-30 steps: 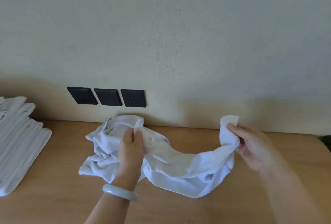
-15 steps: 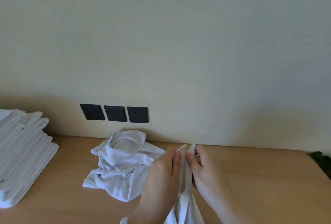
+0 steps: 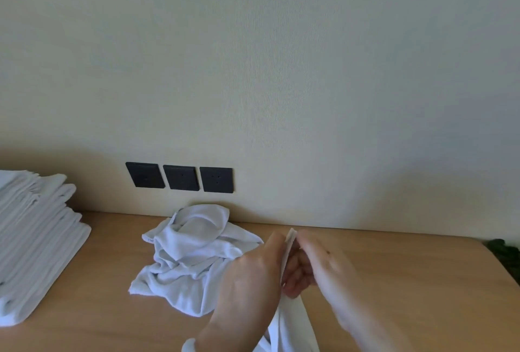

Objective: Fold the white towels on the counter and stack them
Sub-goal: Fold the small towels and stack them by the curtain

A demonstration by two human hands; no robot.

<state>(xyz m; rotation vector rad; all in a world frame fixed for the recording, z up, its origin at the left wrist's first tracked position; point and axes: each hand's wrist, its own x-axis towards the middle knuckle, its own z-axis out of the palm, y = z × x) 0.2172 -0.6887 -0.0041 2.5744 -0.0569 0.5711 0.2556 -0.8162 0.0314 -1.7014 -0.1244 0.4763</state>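
Note:
My left hand (image 3: 253, 281) and my right hand (image 3: 326, 273) are pressed together above the wooden counter (image 3: 394, 281), pinching the two top corners of a white towel (image 3: 289, 320) between them. The towel hangs down doubled from my fingers and runs out of the bottom of the frame. A crumpled white towel (image 3: 191, 256) lies on the counter just left of my hands, near the wall. A tall stack of folded white towels (image 3: 33, 239) stands at the far left.
Three black wall sockets (image 3: 180, 180) sit on the beige wall above the crumpled towel. A dark green object (image 3: 503, 256) shows at the counter's right edge. Bare wood stretches to the right of my hands.
A second ago my hands were apart, stretching the towel between them. They have come together with its corners matched, and the towel has lifted off the crumpled pile.

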